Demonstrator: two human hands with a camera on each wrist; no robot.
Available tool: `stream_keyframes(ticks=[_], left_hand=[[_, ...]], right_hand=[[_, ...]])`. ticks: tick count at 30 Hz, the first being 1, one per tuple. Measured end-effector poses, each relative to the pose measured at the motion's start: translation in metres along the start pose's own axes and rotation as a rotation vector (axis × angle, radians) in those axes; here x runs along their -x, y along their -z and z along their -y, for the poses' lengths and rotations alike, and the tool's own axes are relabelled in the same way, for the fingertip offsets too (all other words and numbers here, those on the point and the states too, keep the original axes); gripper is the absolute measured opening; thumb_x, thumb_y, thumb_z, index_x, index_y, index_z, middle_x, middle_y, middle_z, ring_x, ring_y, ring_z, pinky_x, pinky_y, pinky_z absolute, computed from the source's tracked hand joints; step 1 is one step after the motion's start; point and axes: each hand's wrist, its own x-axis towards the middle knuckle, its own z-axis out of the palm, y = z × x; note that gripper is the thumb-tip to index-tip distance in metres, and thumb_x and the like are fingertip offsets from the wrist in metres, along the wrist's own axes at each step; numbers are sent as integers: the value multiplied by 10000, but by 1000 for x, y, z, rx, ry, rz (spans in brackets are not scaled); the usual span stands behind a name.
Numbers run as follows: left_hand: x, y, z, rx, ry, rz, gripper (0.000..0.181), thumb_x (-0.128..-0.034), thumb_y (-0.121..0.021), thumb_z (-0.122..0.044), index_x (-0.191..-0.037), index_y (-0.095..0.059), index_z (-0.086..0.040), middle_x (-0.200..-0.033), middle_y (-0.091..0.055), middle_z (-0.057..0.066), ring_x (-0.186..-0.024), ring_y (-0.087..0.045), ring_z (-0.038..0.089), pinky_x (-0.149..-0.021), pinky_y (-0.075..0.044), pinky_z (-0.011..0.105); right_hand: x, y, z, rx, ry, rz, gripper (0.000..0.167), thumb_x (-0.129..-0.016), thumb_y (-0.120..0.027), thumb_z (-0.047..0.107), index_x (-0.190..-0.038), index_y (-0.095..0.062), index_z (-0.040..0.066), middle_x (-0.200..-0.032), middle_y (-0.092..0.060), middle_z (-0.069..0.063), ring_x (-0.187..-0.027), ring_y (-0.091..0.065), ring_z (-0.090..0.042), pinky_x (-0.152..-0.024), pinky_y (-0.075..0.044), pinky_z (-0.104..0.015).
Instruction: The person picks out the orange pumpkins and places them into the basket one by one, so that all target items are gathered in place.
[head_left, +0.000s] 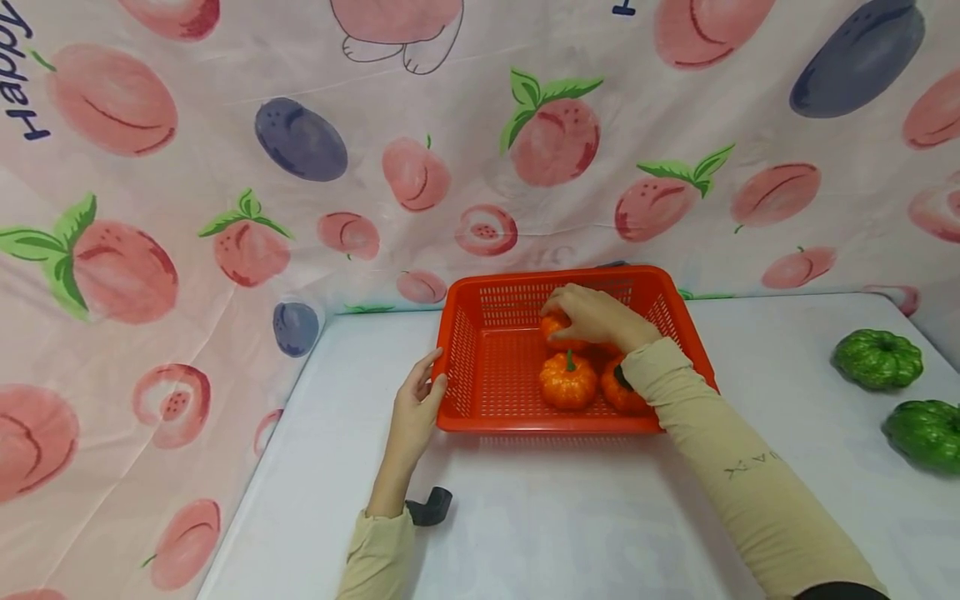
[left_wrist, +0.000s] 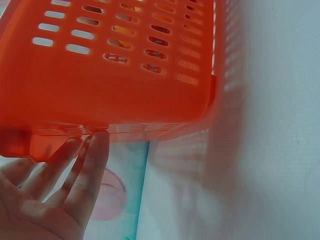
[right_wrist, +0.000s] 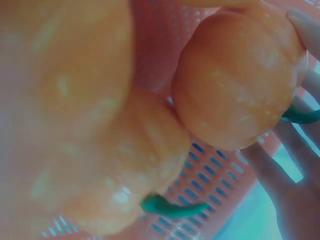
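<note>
A red plastic basket point(head_left: 495, 358) with slotted walls stands on the white table and holds several small orange pumpkins. My right hand point(head_left: 596, 318) reaches in over the far part and grips one pumpkin point(head_left: 555, 327), its fingers around the top and side. In the right wrist view that pumpkin point(right_wrist: 235, 80) shows a green stem beside the fingers. A second pumpkin point(head_left: 567, 381) sits nearer the front, and a third point(head_left: 621, 387) is partly covered by my sleeve. At the basket's left side, my left hand point(head_left: 416, 408) rests straight fingers point(left_wrist: 95, 160) against the outer wall.
Two green pumpkin-like vegetables, one behind point(head_left: 877, 360) and one in front point(head_left: 926, 435), lie on the table at the right. A dark piece point(head_left: 430, 507) shows beside my left wrist. Behind the table point(head_left: 525, 517) hangs a fruit-printed cloth point(head_left: 420, 100).
</note>
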Motion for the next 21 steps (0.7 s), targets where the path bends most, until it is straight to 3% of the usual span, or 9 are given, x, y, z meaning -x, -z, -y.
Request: stream_keyframes(ticks=[21], left_hand=[[-1,0,1,9,-5,4,442,-1020,-552,-128,-1457,-497,-163,-1421,-549,152,-1168,-626,326,-917,-560,437]], right_hand=[[-4,-6,-7,15,39,35,425,-863,-778,266,-1184,-686,3,-1221,-652,-163,-1181,-544,-330,-1086,-415,-485]])
